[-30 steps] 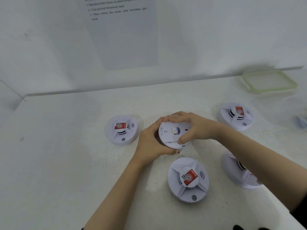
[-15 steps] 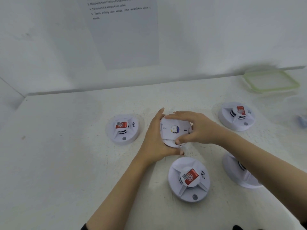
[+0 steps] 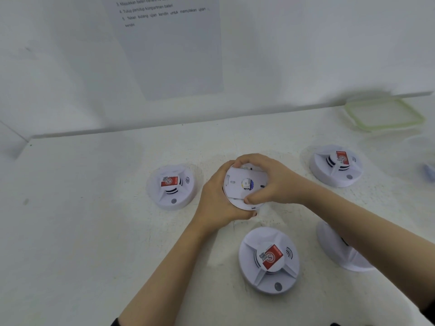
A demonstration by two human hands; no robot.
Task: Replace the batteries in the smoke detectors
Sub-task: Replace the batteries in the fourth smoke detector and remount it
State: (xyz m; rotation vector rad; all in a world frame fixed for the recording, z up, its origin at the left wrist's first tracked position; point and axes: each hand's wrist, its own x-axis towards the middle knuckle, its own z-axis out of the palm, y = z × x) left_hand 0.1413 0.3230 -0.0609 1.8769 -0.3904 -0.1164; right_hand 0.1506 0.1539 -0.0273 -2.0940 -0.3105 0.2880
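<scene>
At the middle of the white table both my hands hold one white smoke detector (image 3: pixel 242 185), turned back side up with a small round label showing. My left hand (image 3: pixel 217 201) cups its left edge and underside. My right hand (image 3: pixel 270 178) grips the round back plate from above, thumb at the near rim, fingers over the far rim. A narrow gap shows along the far edge under my fingers. Other detectors lie face up with red stickers: one at the left (image 3: pixel 171 187), one near me (image 3: pixel 269 260), one at the far right (image 3: pixel 336 165).
Another detector (image 3: pixel 339 250) lies partly hidden under my right forearm. A clear lid with a green rim (image 3: pixel 384 114) lies at the back right, next to a clear container (image 3: pixel 421 147). A printed instruction sheet (image 3: pixel 169 43) hangs on the wall behind.
My right hand has shifted its grip round the back plate and the plate has turned slightly. My left fingers, briefly straightened, wrap the detector's edge again.
</scene>
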